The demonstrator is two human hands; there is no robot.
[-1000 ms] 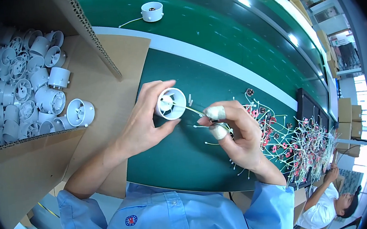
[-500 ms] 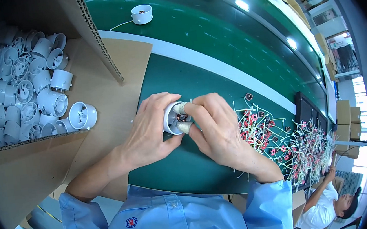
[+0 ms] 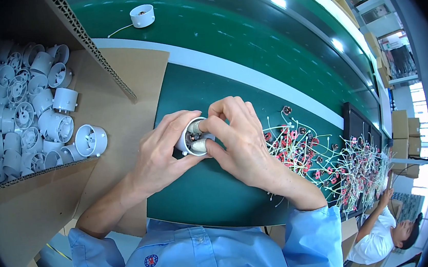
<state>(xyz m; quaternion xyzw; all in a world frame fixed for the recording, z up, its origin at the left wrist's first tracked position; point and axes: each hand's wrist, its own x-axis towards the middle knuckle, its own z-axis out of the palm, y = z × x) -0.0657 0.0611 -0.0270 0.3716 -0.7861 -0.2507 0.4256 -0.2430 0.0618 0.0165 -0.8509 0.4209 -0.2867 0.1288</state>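
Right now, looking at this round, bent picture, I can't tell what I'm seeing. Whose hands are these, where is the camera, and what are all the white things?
The camera sits on a person's head and looks down through a very wide lens, so straight edges curve. There is no machine: the two bare hands belong to that person, in blue sleeves. The left hand holds a small white fan housing. The right hand has its fingertips, two of them capped in white, inside the housing's open end. To the left, a cardboard box is full of the same white housings. To the right, on the green mat, lies a pile of small wired parts. Farther off, one more housing rests on the green belt. Another person sits at the lower right.
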